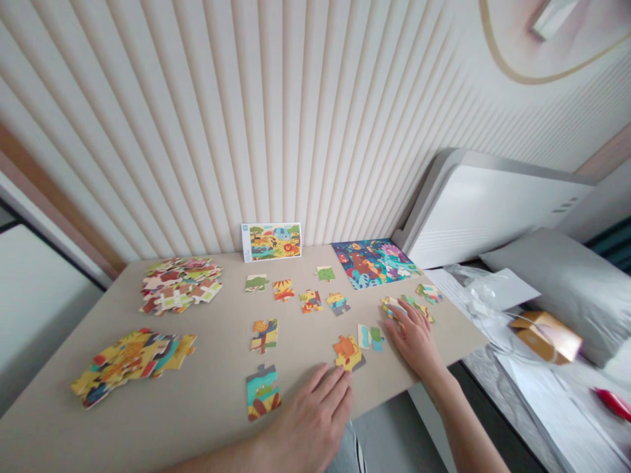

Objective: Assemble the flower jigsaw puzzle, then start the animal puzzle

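My left hand [320,410] lies flat at the table's front edge, fingers stretched out, their tips close to an orange-and-yellow puzzle piece [348,353]. Farther right, my right hand [413,334] rests with fingers extended over a few puzzle pieces [392,305], partly covering them. Between the two hands lies a white, teal and green puzzle piece [371,336]. Left of my left hand is a teal piece with a green crocodile [263,392], and above it a giraffe piece [265,335]. Farther back, several single pieces are spread out, among them a lion piece [311,301].
Two piles of puzzle pieces, a reddish one [180,284] and a yellow one [133,361], sit on the table's left side. A picture card [274,242] leans on the ribbed wall. A dark-blue picture sheet [375,263] lies at the back right. Beyond the table is an orange box [545,337].
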The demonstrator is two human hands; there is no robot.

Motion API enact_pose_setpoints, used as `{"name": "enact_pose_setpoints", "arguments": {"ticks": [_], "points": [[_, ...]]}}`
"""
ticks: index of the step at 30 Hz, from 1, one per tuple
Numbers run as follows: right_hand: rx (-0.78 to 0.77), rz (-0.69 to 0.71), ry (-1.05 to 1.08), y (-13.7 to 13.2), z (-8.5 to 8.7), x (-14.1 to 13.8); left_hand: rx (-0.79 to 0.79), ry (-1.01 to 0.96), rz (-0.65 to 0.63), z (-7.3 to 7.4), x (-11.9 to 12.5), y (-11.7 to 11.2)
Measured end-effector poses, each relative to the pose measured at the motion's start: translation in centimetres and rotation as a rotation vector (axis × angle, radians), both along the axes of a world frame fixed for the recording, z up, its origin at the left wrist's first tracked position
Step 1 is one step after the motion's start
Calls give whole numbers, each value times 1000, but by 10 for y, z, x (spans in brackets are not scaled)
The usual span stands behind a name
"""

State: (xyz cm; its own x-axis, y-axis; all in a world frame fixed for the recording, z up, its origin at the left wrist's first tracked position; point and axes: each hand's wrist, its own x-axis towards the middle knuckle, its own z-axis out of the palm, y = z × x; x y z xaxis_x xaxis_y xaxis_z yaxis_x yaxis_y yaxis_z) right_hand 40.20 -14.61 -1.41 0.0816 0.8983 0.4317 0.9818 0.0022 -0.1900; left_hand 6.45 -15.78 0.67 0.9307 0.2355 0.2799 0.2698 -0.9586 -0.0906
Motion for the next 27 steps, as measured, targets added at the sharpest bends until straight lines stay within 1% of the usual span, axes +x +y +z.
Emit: {"name": "enact_pose_setpoints", "arguments": {"ticks": [3,6,9,14,16,17,18,20,22,24,25,27], "points": [[-16,-53,5,8,-6,23,17,-4,-2,-1,0,0],[-44,-67,15,10,-4,29,31,-14,-3,-1,1,1],[-52,-41,38,8,6,17,40,-30,2,0,1,1],[-128,173,113,5,23,-21,31,-16,-40,-1,2,0],[-163,247,129,6,26,-26,19,-10,-54,-3,2,0],[-166,261,136,6,27,-25,16,-9,-57,-4,3,0],[-155,249,141,7,26,-20,14,-9,-54,-4,3,0],[-104,133,136,8,22,-2,14,-9,-52,-5,3,0],[-62,-69,101,8,15,25,15,-7,-51,-5,2,0],[-72,-258,39,5,7,54,19,-11,-48,-5,2,0],[-94,-308,25,4,3,67,23,-17,-48,-5,2,1],[-141,-327,48,0,-4,88,29,-28,-49,-4,2,1]]}}
